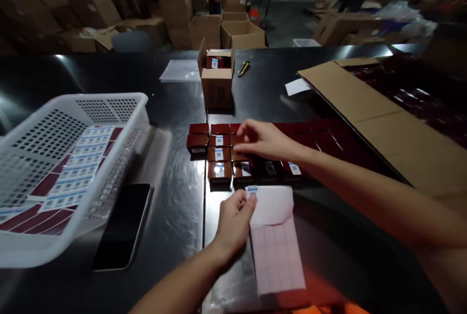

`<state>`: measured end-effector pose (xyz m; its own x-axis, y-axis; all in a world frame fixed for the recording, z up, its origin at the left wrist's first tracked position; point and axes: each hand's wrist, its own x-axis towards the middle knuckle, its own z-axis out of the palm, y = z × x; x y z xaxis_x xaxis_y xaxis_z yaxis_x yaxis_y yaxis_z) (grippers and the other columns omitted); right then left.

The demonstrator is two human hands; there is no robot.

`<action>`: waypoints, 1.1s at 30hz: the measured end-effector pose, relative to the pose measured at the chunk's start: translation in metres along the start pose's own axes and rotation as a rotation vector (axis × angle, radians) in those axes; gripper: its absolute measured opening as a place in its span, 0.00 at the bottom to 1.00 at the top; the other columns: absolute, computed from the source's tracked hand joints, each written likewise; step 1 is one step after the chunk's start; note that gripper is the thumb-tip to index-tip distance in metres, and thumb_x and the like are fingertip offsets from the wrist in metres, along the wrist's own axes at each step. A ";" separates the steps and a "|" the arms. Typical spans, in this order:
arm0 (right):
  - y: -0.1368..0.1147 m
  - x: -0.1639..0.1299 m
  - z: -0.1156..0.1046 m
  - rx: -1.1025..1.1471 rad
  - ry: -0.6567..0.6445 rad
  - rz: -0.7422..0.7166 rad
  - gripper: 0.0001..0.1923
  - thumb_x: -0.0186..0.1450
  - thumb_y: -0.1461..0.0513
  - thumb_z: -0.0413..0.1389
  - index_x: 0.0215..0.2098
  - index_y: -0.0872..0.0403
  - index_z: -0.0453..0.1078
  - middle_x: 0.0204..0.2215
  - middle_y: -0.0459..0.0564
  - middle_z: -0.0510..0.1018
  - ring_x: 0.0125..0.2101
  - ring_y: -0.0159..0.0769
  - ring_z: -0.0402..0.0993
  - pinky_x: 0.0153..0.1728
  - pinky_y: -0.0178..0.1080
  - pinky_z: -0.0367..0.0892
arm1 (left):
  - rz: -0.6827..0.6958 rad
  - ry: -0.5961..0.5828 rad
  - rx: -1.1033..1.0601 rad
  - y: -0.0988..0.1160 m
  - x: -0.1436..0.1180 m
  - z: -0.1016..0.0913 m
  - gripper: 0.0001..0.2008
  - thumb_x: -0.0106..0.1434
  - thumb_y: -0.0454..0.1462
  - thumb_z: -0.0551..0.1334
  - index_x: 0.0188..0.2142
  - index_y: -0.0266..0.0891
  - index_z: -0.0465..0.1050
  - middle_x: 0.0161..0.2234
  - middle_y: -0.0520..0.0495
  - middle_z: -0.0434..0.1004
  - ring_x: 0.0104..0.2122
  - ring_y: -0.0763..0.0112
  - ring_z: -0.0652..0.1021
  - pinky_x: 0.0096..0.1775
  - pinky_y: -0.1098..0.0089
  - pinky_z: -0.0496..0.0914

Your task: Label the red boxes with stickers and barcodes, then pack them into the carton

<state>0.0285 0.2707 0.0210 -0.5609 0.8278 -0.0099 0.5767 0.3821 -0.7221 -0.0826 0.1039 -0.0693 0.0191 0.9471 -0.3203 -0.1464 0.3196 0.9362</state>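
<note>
Between the thumb and fingers of my left hand [236, 221] is the upper left corner of a label sheet [273, 207], with one small blue-and-white sticker [252, 191] at that corner. Its lower part is pinkish backing paper. My right hand [257, 139] hovers over rows of small dark red boxes [219, 172], thumb and forefinger curled close together; whether a sticker sits between them I cannot make out. Several boxes in the nearer rows carry a label on top. Part of the box rows is hidden behind my right hand and forearm.
A white plastic basket [142, 104] with label sheets stands left, a black phone [124, 226] beside it. Farther back are an open carton [217, 87], a yellow-black utility knife [243, 68] and a clear plastic sheet [179, 70]. A large cardboard box [365, 104] fills the right.
</note>
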 end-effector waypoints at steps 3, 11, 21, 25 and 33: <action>0.006 -0.058 0.001 0.090 -0.076 -0.043 0.16 0.57 0.53 0.67 0.38 0.54 0.76 0.32 0.47 0.78 0.32 0.34 0.74 0.32 0.35 0.65 | 0.021 0.002 -0.022 0.001 0.000 -0.002 0.24 0.60 0.57 0.61 0.26 0.38 0.65 0.23 0.55 0.62 0.24 0.76 0.61 0.27 0.73 0.55; 0.013 -0.105 0.026 -0.137 0.146 -0.367 0.04 0.66 0.62 0.60 0.33 0.53 0.76 0.30 0.49 0.78 0.35 0.36 0.70 0.38 0.39 0.63 | 0.035 -0.048 -0.085 -0.001 0.000 -0.003 0.25 0.62 0.59 0.59 0.28 0.38 0.66 0.23 0.56 0.62 0.23 0.77 0.61 0.26 0.74 0.56; -0.006 -0.093 0.007 0.025 0.011 -0.691 0.08 0.71 0.63 0.52 0.36 0.51 0.72 0.31 0.49 0.78 0.38 0.37 0.72 0.42 0.41 0.67 | -0.019 -0.071 -0.177 0.000 0.007 -0.002 0.26 0.60 0.59 0.60 0.24 0.39 0.62 0.23 0.54 0.60 0.25 0.75 0.59 0.27 0.72 0.56; -0.013 -0.025 -0.006 0.504 0.124 -0.152 0.09 0.64 0.57 0.62 0.34 0.52 0.69 0.30 0.47 0.77 0.32 0.34 0.75 0.35 0.38 0.70 | -0.056 -0.075 -0.023 -0.002 0.005 0.001 0.29 0.59 0.63 0.55 0.22 0.40 0.59 0.22 0.54 0.58 0.24 0.74 0.59 0.26 0.71 0.53; 0.001 0.095 0.008 0.527 0.042 0.440 0.36 0.51 0.71 0.68 0.52 0.53 0.56 0.20 0.42 0.76 0.22 0.35 0.72 0.23 0.34 0.67 | -0.033 -0.096 0.144 -0.005 0.004 0.003 0.28 0.63 0.60 0.50 0.21 0.42 0.55 0.20 0.54 0.55 0.23 0.72 0.61 0.25 0.69 0.50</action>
<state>-0.0293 0.3467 0.0141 -0.3113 0.8793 -0.3603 0.3733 -0.2355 -0.8973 -0.0787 0.1059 -0.0751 0.1165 0.9323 -0.3423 -0.0008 0.3447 0.9387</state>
